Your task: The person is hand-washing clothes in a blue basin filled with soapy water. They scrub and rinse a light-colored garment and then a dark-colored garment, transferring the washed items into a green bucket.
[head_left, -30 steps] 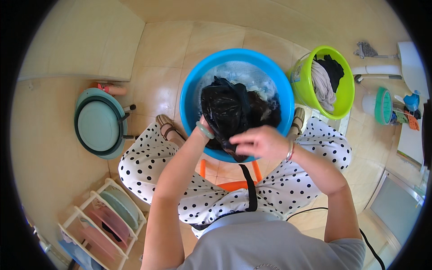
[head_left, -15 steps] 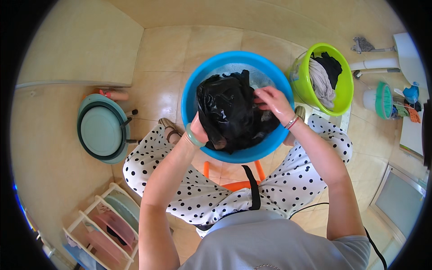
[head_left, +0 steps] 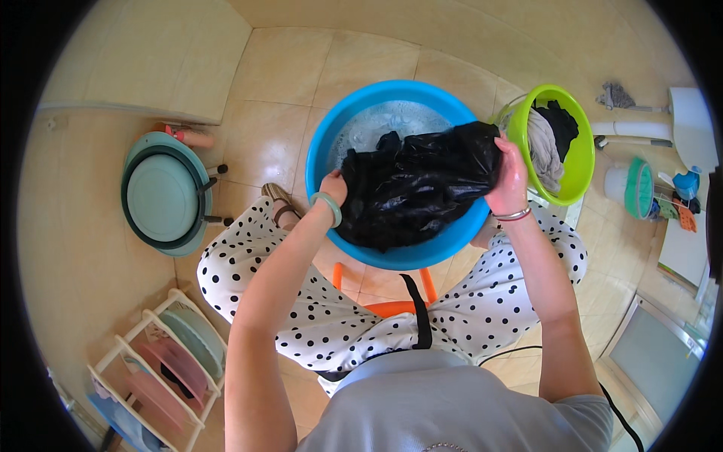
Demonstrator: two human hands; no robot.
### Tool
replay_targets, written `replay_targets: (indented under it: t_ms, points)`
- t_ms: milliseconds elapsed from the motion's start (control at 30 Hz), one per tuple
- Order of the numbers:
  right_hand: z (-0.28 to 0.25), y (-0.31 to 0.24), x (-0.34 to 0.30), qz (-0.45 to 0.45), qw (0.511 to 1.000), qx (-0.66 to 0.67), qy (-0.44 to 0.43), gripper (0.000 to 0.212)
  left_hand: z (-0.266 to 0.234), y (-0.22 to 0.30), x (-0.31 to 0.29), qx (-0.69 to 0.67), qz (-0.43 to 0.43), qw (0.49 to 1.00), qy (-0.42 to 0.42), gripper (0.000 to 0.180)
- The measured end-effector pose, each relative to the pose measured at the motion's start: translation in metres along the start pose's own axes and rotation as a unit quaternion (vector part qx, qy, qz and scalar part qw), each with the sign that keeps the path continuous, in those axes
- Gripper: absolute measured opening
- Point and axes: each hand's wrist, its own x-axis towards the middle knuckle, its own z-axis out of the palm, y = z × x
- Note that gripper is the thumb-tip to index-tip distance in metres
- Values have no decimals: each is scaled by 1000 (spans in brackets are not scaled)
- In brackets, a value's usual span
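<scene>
A wet, shiny black garment (head_left: 422,188) is stretched sideways over the blue basin (head_left: 321,128); which kind of garment it is, I cannot tell. Its left edge is gripped by my left hand (head_left: 334,188), fingers curled into the cloth. My right hand (head_left: 510,178) holds the other end, which reaches over the basin's right rim. Thumb and fingers there are closed about the cloth, and some of them are hidden by it. Sudsy water (head_left: 392,120) shows behind the garment in the basin.
A lime-green bucket (head_left: 583,162) with grey and black cloth stands right of the basin. Collapsible basins (head_left: 160,197) lean at the left wall. A white rack (head_left: 124,343) holds more basins at lower left. Part of an orange stool (head_left: 388,309) shows between my knees.
The bunched garment is now spread out to the right. My right hand has moved right and taken hold of its end; before, its fingers rested at the cloth's side.
</scene>
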Motion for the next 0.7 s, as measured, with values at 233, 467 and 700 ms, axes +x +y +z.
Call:
replay_targets:
  t_ms: [233, 467, 700]
  points:
    - [12, -21, -24, 13, 994, 83, -68, 35, 84, 91, -51, 401, 242, 883, -8, 45]
    - [44, -27, -42, 46, 984, 123, -122, 35, 140, 116, -73, 243, 215, 944, -61, 66]
    - [47, 30, -61, -142, 759, -549, -319, 13, 142, 126, -64, -154, 51, 958, -235, 54]
